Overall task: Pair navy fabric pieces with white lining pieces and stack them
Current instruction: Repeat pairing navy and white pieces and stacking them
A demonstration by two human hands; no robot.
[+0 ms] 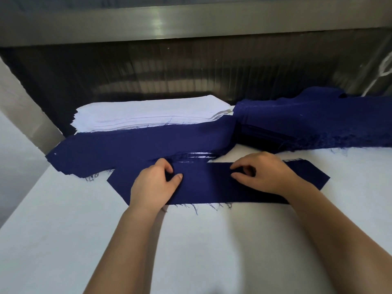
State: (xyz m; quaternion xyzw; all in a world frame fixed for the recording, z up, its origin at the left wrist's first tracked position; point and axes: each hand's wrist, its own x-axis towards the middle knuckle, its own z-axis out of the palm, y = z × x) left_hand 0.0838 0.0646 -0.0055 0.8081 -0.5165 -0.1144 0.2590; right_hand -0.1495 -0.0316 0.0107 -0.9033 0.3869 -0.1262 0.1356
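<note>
On the middle of the near navy piece [207,184], the left hand [154,185] curls its fingers [167,166] toward the thumb, pinching the cloth; the right hand [267,172] pinches it likewise. The piece lies flat on the white desk [191,240]. Behind it lies a longer navy strip [137,145], with the white lining stack [148,113] at far left and the navy stack [307,119] at far right.

Bare left hand [153,187], bare right hand [267,174].

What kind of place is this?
Probably a sewing workshop's cutting table: a thick stack of white lining pieces, a frayed pile of cut navy fabric pieces, and a broad white worktable.
</note>
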